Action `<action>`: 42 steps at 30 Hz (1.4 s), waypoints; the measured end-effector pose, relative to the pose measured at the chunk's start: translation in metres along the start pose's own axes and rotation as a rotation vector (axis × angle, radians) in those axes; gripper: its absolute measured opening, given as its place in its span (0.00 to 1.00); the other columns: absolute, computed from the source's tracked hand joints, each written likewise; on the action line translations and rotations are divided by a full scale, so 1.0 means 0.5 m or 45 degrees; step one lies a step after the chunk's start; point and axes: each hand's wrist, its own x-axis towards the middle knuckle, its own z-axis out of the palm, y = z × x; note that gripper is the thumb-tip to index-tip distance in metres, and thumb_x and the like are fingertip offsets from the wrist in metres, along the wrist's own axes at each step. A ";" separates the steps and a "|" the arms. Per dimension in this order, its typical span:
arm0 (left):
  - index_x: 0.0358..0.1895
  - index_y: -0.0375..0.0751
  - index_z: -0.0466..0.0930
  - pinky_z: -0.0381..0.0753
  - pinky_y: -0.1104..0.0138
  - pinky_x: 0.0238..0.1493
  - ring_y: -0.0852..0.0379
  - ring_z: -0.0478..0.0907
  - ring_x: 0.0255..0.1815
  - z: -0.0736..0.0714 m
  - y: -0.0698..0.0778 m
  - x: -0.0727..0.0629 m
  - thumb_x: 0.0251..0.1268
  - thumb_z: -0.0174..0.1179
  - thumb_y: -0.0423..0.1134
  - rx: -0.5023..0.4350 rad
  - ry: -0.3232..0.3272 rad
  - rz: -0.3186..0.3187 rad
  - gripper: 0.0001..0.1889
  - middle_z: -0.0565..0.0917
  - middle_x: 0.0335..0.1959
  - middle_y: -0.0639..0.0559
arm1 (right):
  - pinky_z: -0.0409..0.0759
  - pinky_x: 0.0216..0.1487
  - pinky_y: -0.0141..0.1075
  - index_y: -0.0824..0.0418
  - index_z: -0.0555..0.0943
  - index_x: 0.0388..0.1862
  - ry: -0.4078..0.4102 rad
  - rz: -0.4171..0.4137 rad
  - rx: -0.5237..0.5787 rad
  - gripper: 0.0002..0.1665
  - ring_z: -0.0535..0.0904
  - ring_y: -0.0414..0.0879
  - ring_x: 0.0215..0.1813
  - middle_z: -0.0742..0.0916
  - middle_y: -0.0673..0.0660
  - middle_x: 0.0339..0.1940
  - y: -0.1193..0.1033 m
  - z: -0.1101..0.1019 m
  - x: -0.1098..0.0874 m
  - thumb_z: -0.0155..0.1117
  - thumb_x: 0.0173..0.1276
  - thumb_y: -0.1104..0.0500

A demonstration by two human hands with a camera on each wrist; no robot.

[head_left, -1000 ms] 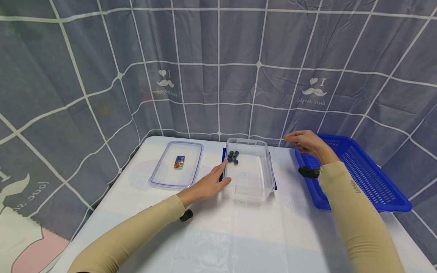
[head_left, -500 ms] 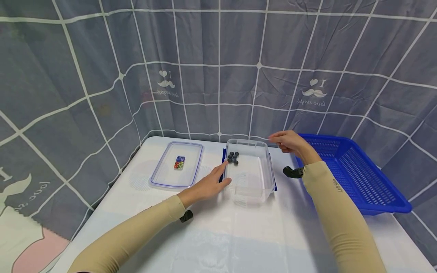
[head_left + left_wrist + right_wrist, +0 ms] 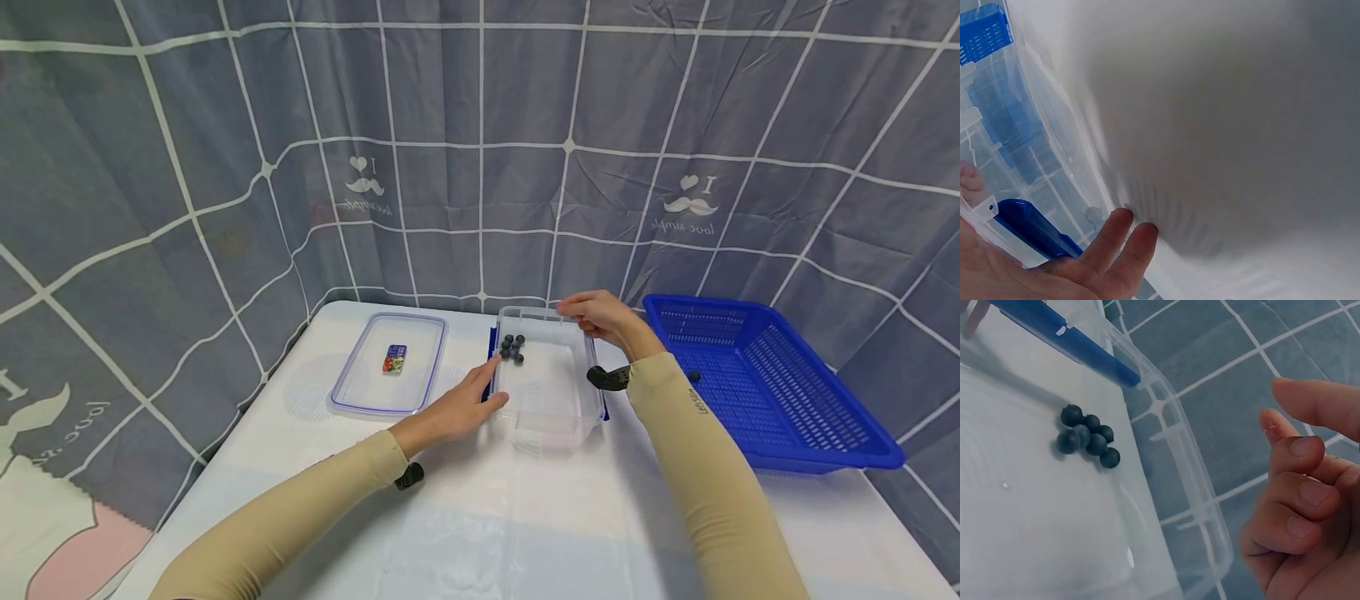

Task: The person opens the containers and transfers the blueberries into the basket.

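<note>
Several blueberries (image 3: 513, 347) lie clustered by the left wall inside a clear plastic food container (image 3: 551, 400); the right wrist view shows the cluster of blueberries (image 3: 1088, 436) closely. My left hand (image 3: 455, 408) rests against the container's left side, fingers extended, near a blue latch (image 3: 1035, 228) in the left wrist view. Above the container's back right corner hovers my right hand (image 3: 603, 318). In the right wrist view that right hand (image 3: 1300, 481) has thumb and index finger apart, the other fingers loosely curled, and nothing between them.
A blue perforated basket (image 3: 795, 392) stands at the right, with a blueberry (image 3: 694, 377) inside. To the left lies a clear lid (image 3: 367, 375) with blue edging and a label (image 3: 394, 358). A grey checked curtain (image 3: 525, 183) hangs behind the white-covered table (image 3: 465, 533).
My right hand has moved left from beside the basket to above the container's back right corner. The blueberry in the basket has come into sight. My left hand stays in place.
</note>
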 end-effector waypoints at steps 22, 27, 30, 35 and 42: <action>0.83 0.60 0.34 0.59 0.46 0.77 0.41 0.56 0.80 0.001 0.003 0.004 0.77 0.39 0.67 0.044 -0.001 -0.017 0.40 0.49 0.83 0.46 | 0.59 0.22 0.33 0.61 0.80 0.59 -0.042 0.092 0.148 0.18 0.56 0.41 0.19 0.73 0.49 0.24 0.048 0.075 0.074 0.64 0.74 0.57; 0.83 0.61 0.34 0.59 0.46 0.77 0.41 0.56 0.80 0.002 0.002 0.004 0.77 0.39 0.67 0.047 0.000 -0.020 0.40 0.49 0.83 0.46 | 0.60 0.24 0.33 0.62 0.79 0.62 -0.017 0.114 0.162 0.22 0.57 0.41 0.20 0.73 0.48 0.23 0.057 0.083 0.085 0.66 0.73 0.57; 0.83 0.62 0.33 0.59 0.47 0.77 0.41 0.56 0.80 0.002 0.002 0.004 0.77 0.39 0.67 0.052 0.003 -0.016 0.40 0.49 0.83 0.47 | 0.60 0.25 0.33 0.63 0.76 0.66 -0.011 0.137 0.155 0.26 0.57 0.41 0.21 0.73 0.48 0.24 0.061 0.090 0.091 0.66 0.73 0.57; 0.83 0.62 0.34 0.59 0.47 0.77 0.42 0.56 0.80 0.002 0.001 0.003 0.77 0.39 0.67 0.049 0.009 -0.009 0.40 0.49 0.83 0.47 | 0.61 0.26 0.33 0.63 0.75 0.69 -0.018 0.153 0.116 0.27 0.58 0.41 0.22 0.72 0.48 0.25 0.069 0.103 0.098 0.63 0.74 0.57; 0.83 0.62 0.33 0.59 0.47 0.77 0.42 0.56 0.80 0.002 0.001 0.004 0.76 0.39 0.68 0.039 0.002 0.002 0.40 0.49 0.83 0.47 | 0.61 0.26 0.32 0.64 0.76 0.68 -0.016 0.186 0.123 0.26 0.59 0.40 0.22 0.72 0.48 0.24 0.079 0.117 0.107 0.63 0.74 0.58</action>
